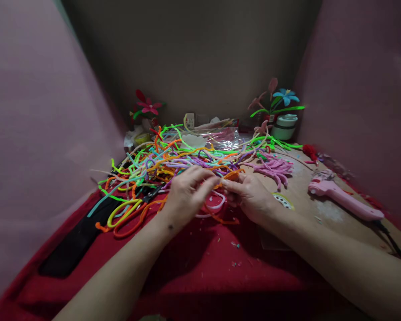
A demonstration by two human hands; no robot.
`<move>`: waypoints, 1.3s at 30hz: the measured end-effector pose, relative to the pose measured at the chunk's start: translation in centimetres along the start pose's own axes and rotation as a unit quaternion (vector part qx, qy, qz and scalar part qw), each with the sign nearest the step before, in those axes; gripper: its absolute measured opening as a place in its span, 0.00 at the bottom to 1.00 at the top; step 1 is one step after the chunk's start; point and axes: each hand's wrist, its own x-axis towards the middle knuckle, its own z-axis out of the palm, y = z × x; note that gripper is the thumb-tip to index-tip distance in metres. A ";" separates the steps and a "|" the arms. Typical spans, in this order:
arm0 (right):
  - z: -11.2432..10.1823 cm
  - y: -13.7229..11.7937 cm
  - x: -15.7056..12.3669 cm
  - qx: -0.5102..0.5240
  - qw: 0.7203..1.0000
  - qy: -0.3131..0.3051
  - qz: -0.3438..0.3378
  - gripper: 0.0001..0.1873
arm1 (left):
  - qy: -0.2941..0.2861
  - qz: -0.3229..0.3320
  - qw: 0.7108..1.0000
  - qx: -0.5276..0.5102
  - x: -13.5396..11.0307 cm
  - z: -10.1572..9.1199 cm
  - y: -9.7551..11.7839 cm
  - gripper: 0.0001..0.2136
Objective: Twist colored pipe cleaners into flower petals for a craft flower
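Observation:
My left hand [189, 189] and my right hand [250, 194] meet at the fingertips over the front of a tangled pile of coloured pipe cleaners [173, 156]. Both are closed in a pinch on an orange pipe cleaner [232, 175], whose loops show by the right fingers. The exact grip points are partly hidden by the fingers. Below the hands lie a pale pink pipe cleaner [217, 205] bent in a curve and another orange strand [225, 220]. Black-handled scissors [153, 194] lie partly buried just left of my left hand.
A pink hot glue gun [345, 196] rests on a board [321, 223] at right, its cable trailing off. Cut pink pipe cleaners [276, 169] and a round holed disc [283, 201] lie nearer. Pipe-cleaner flowers [285, 96] stand at the back. A black cloth item [76, 240] lies left.

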 end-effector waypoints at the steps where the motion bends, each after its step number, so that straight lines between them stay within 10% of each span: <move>1: 0.1 -0.1 -0.1 -0.009 1.000 -0.008 -0.009 0.12 | 0.006 -0.078 0.994 -0.076 0.4 -0.5 -0.3 0.09; 5: 0.2 -0.5 -0.5 -0.041 0.997 -0.054 -0.038 0.09 | -0.148 -0.292 0.897 -0.297 1.2 -1.6 -1.8 0.11; 10: 0.1 -0.6 -0.6 -0.038 0.990 -0.114 -0.068 0.07 | -0.336 -0.327 0.738 -0.485 0.5 -0.7 -2.2 0.16; 20: 0.3 -1.3 -0.8 -0.064 0.986 -0.096 -0.122 0.06 | -0.390 -0.340 0.592 -0.619 -0.4 0.2 -1.7 0.20; 26: 0.3 -1.2 -0.8 -0.132 0.977 -0.049 -0.157 0.05 | -0.304 -0.330 0.661 -0.601 -0.3 -0.2 -0.5 0.12; 33: 0.9 -1.3 -1.0 -0.071 0.995 0.014 -0.075 0.13 | -0.190 -0.150 0.946 -0.215 -0.3 -0.3 1.2 0.09; 36: 0.6 -1.0 -0.6 -0.025 0.998 -0.004 -0.055 0.12 | -0.153 -0.141 0.964 -0.167 -0.4 0.0 1.4 0.09; 39: 0.1 -0.8 -0.3 -0.016 0.997 -0.045 -0.057 0.10 | -0.212 -0.225 0.917 -0.251 -0.2 -0.3 1.4 0.10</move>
